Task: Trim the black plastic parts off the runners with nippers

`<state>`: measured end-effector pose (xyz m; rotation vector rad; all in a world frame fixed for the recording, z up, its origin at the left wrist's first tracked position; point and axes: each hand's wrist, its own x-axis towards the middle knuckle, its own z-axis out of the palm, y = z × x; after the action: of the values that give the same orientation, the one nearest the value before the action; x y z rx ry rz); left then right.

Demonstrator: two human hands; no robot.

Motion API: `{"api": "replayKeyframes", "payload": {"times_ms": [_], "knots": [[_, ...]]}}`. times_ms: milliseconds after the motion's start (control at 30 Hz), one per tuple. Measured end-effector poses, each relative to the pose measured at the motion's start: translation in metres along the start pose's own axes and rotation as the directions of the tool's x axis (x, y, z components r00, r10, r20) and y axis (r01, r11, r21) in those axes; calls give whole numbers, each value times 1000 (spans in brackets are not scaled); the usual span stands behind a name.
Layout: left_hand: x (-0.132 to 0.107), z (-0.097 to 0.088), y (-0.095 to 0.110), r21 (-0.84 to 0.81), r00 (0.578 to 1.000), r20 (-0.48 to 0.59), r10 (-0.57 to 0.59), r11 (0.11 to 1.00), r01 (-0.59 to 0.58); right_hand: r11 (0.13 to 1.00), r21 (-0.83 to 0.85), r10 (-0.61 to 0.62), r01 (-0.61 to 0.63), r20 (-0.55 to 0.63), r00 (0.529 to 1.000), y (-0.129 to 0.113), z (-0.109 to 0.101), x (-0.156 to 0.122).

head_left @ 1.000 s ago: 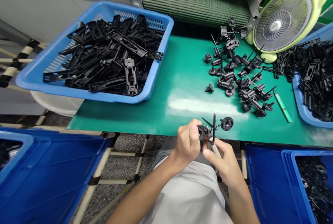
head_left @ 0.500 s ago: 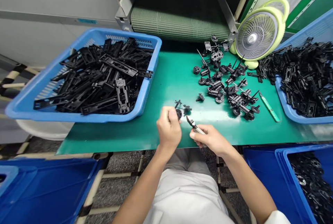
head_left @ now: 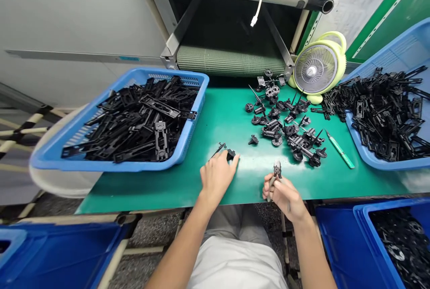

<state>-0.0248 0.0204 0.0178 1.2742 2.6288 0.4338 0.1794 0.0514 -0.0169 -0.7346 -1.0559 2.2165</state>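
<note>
A blue basket (head_left: pixel 114 166) of black plastic frames (head_left: pixel 161 140) sits leftmost on the green tabletop (head_left: pixel 215 118). Left hand (head_left: pixel 217 178): fingers (head_left: pixel 227 162) extended, resting on a black molded part (head_left: pixel 230 154), its thin arm running left from the hub. Right hand (head_left: pixel 285 197): fingers (head_left: pixel 269 190) closed narrowly around side cutters (head_left: pixel 276 170), tips pointing upward
</note>
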Motion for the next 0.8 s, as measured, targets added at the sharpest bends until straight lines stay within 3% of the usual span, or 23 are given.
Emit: {"api": "replayKeyframes", "payload": {"times_ms": [100, 200, 267, 333, 500, 600, 700, 800], "knots": [[1, 1, -3, -310, 996, 0, 86, 947, -82, 998, -54, -12, 12, -9, 1000, -3, 4, -8], [-19, -3, -7, -730, 979, 145, 144, 683, 8, 937, -349, 27, -31, -16, 1000, -10, 14, -24], [-39, -7, -6, -858, 968, 209, 136, 501, 114, 830, -554, 56, -65, -33, 998, -14, 25, -36], [-58, -12, -1, -912, 976, 203, 82, 379, 158, 761, -644, 56, -74, -47, 997, -18, 36, -47], [-81, -18, 12, -967, 983, 168, -74, 180, 179, 700, -711, 55, -66, -39, 998, -16, 47, -63], [-86, -21, 17, -970, 972, 226, -60, 76, 230, 677, -734, 79, -57, -4, 997, -11, 48, -66], [-90, -22, 19, -964, 964, 262, 37, 45, 261, 739, -674, 10, 5, 18, 1000, -7, 53, -65], [-92, -25, 17, -978, 982, 184, 46, 112, 178, 768, -639, -59, 32, -22, 998, -4, 58, -62]]}}
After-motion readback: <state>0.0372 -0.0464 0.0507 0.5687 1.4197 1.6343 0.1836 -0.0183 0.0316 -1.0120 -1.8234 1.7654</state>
